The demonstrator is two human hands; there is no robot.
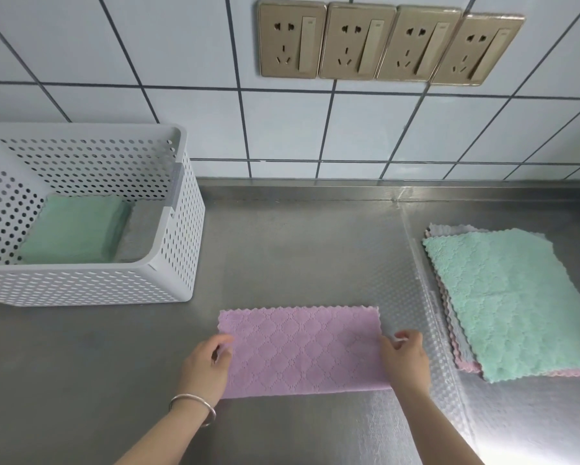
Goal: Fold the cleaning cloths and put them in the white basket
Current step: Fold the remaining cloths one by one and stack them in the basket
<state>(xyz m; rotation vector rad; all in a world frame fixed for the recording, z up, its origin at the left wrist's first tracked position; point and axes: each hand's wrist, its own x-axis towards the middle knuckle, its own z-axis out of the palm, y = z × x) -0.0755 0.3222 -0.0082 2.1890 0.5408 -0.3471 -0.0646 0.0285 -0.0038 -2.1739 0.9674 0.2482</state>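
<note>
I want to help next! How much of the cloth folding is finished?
Done: a folded green cloth and a grey one lie in the white basket. In hand: the left hand and right hand hold the ends of a pink cloth, seemingly folded once, on the counter. Left: the unfolded stack on the right.

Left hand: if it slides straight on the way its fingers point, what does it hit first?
Likely nothing soon: the left hand points up-right across the pink cloth it grips, then bare steel counter toward the tiled wall.
</note>
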